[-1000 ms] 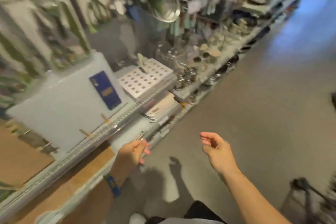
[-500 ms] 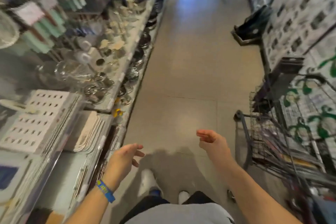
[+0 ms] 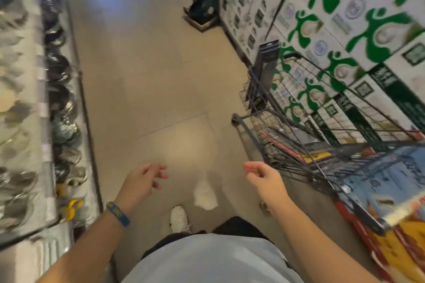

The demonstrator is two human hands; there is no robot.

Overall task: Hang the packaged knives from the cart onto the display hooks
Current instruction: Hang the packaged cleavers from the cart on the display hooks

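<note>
A dark wire shopping cart [image 3: 271, 119] stands at the right of the aisle. Flat packaged goods [image 3: 299, 142] lie in its basket, too blurred to tell apart, and a tall dark package [image 3: 266, 64] stands upright at its far end. My right hand [image 3: 264, 179] hovers empty just left of the cart's near side, fingers loosely curled. My left hand [image 3: 140, 181] floats empty over the floor, fingers relaxed, with a blue wristband on the wrist. No display hooks show in this view.
Shelves of metal kitchenware [image 3: 57, 99] run along the left. Stacked white boxes with green figures [image 3: 333, 18] line the right behind the cart. A dark bag in a tray [image 3: 202, 9] sits on the floor farther down. Colourful boxes [image 3: 391, 190] lie at the cart's near end.
My view has swung right, from the left shelf to the aisle and the cart. Both hands stayed empty and moved with me toward the cart.
</note>
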